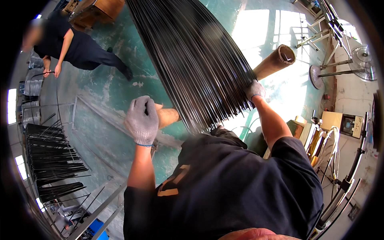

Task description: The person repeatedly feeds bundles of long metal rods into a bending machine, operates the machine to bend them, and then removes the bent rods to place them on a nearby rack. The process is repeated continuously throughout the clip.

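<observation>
A wide sheet of long, thin black strips (196, 60) stretches away in front of me, its near ends fanned out by my waist. My right hand (255, 90), in a light knitted glove, is closed at the right edge of the strips near their ends; its fingertips are partly hidden. To the left of the strips, apart from them, my gloved left hand (142, 120) is raised with fingers curled in toward the thumb. Whether anything small is inside it does not show. A brown cardboard tube (268, 66) sticks out on the right, and a tan tube end (169, 117) shows beside my left hand.
At the far left another person (80, 48) holds a thin dark strip. A rack of black strips (56, 156) stands at left, near a metal frame (96, 212). A wooden cabinet (96, 12) is at the back; a stand fan (362, 60) and cables (330, 148) are at right.
</observation>
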{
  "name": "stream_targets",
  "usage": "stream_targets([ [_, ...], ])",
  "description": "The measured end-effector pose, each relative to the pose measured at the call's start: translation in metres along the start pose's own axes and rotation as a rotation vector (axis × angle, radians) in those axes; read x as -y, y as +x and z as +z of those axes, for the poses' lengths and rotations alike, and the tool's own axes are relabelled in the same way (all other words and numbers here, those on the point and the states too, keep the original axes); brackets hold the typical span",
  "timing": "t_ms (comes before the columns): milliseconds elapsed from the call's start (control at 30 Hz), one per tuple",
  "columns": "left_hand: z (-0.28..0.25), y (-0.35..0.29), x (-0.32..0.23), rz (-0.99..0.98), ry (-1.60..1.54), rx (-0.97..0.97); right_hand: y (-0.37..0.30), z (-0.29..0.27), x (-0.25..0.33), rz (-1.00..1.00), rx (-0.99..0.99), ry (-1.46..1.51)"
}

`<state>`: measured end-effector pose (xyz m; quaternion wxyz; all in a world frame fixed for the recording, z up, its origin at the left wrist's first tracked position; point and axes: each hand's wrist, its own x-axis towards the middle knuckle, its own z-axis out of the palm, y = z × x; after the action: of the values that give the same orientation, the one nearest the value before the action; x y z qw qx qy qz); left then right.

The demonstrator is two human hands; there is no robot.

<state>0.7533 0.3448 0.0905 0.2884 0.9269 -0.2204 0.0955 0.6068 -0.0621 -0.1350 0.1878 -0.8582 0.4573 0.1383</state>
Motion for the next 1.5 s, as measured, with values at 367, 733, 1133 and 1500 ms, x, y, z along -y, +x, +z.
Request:
stream_targets([
  [367,0.005,0.002,0.003,0.060,0.040,-0.087,0.012,0.016,0.004,-0.058,0.052,-0.093],
  [733,0.001,0.004,0.002,0.029,-0.026,-0.103,0.033,0.008,-0.027,-0.232,0.272,0.419],
  [1133,-0.004,0.004,0.004,0.031,-0.051,-0.070,-0.005,0.009,-0.003,0.116,0.852,1.338],
  [1500,0.001,0.001,0.013,0.069,-0.065,-0.110,-0.035,-0.008,0.028,0.020,0.537,0.932],
])
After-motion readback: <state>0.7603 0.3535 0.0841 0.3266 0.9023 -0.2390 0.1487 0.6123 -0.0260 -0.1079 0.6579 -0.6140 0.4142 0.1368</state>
